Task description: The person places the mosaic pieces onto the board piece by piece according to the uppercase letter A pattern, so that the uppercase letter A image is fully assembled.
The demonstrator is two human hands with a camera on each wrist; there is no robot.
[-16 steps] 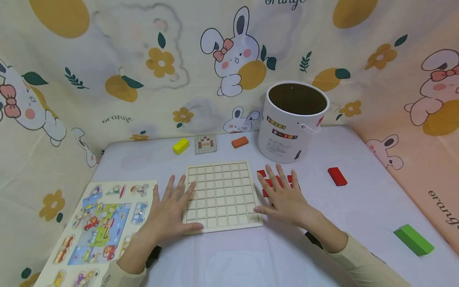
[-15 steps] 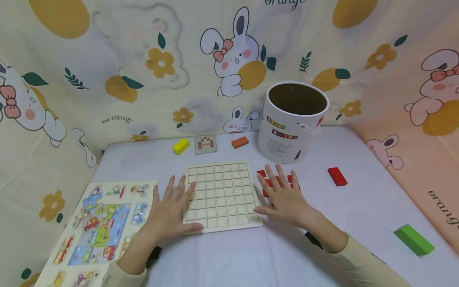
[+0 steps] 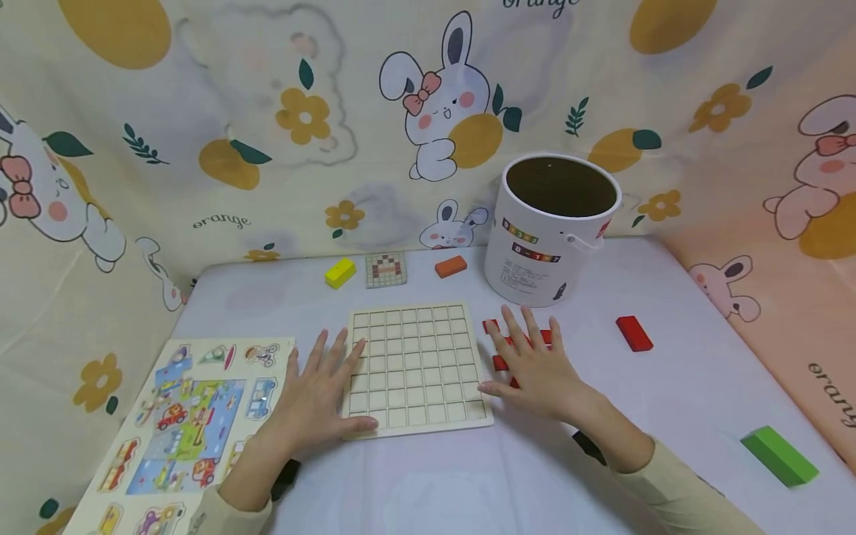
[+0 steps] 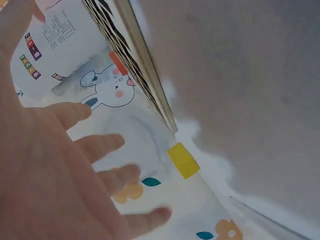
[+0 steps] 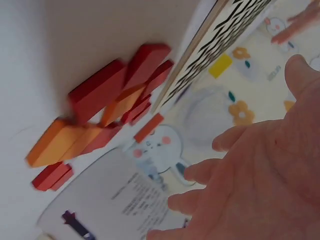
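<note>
A pale wooden board with a grid of square cells (image 3: 417,364) lies flat on the white table. My left hand (image 3: 314,401) is at its left edge, fingers straight and spread, overlapping the edge in the head view. By the right edge my right hand (image 3: 538,375) is spread the same way and partly hides a group of red blocks (image 3: 500,362). The right wrist view shows this group as several red blocks (image 5: 97,90) with orange blocks (image 5: 62,142) among them. Neither hand holds anything; whether they touch the board or table I cannot tell.
Behind the board lie a yellow block (image 3: 340,273), a small pattern card (image 3: 386,269) and an orange block (image 3: 451,267). A white bucket (image 3: 528,264) stands back right. A red block (image 3: 634,334) and a green block (image 3: 779,455) lie right, a picture puzzle (image 3: 284,349) left.
The head view has shifted slightly, moving the table things a little to the right in the picture. Both hands keep the same spread pose beside the board.
</note>
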